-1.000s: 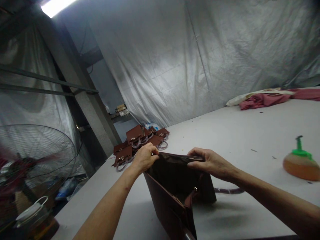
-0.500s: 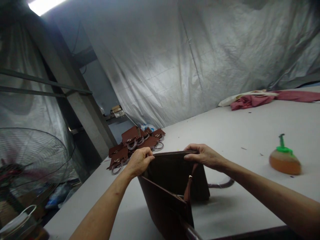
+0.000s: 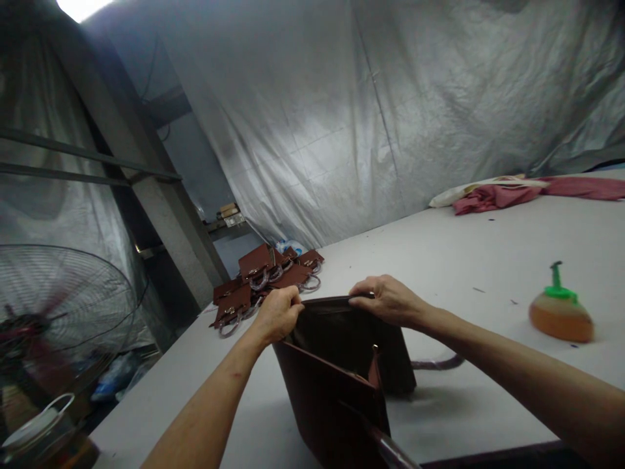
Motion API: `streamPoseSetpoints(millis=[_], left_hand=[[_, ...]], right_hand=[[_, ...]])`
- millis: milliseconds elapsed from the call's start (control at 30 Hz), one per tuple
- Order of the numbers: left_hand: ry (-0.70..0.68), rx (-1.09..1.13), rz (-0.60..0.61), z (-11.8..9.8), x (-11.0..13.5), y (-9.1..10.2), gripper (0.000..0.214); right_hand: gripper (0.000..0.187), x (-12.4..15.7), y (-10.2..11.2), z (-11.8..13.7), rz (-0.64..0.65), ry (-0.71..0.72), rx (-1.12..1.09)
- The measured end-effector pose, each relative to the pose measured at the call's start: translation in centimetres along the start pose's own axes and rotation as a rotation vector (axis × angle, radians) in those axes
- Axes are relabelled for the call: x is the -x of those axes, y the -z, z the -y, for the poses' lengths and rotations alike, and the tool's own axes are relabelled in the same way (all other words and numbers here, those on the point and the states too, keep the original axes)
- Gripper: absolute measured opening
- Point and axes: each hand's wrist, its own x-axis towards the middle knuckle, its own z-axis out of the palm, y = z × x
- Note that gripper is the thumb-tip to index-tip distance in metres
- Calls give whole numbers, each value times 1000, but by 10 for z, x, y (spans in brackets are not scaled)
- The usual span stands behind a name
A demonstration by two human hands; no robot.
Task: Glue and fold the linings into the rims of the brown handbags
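Note:
A dark brown leather handbag (image 3: 336, 384) stands open on the white table (image 3: 469, 260) in front of me. My left hand (image 3: 278, 314) is closed on the left end of the bag's far top edge. My right hand (image 3: 385, 301) is closed over the same edge a little to the right. The near flap of the bag hangs toward me. A handle loop (image 3: 437, 363) lies on the table behind the bag, on the right.
A pile of several small brown handbags (image 3: 263, 280) lies at the table's far left corner. An orange bottle with a green nozzle (image 3: 560, 316) sits at the right. Pink cloth (image 3: 493, 197) lies at the back right. A standing fan (image 3: 53, 312) spins left of the table.
My right hand has slid left along the bag's top edge, closer to my left hand. The bag's opening has narrowed and the near flap has risen a little.

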Motion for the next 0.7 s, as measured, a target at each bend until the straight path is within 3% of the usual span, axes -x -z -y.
streamPoseSetpoints(millis=[133, 200, 400, 500, 600, 700], left_hand=[[0, -19, -5, -5, -3, -4, 9], [10, -29, -11, -9, -4, -5, 9], [-43, 25, -21, -23, -9, -8, 10], [8, 231, -47, -19, -8, -8, 16], [119, 473, 45, -7, -6, -7, 40], [209, 538, 149, 2, -3, -4, 38]], right_hand=[[24, -10, 10, 9, 79, -17, 361], [29, -16, 11, 18, 117, -26, 437], [20, -36, -6, 46, 175, 55, 300], [21, -42, -10, 46, 195, 38, 241], [20, -44, -6, 43, 218, 6, 199], [20, -42, 1, 45, 246, -21, 163]])
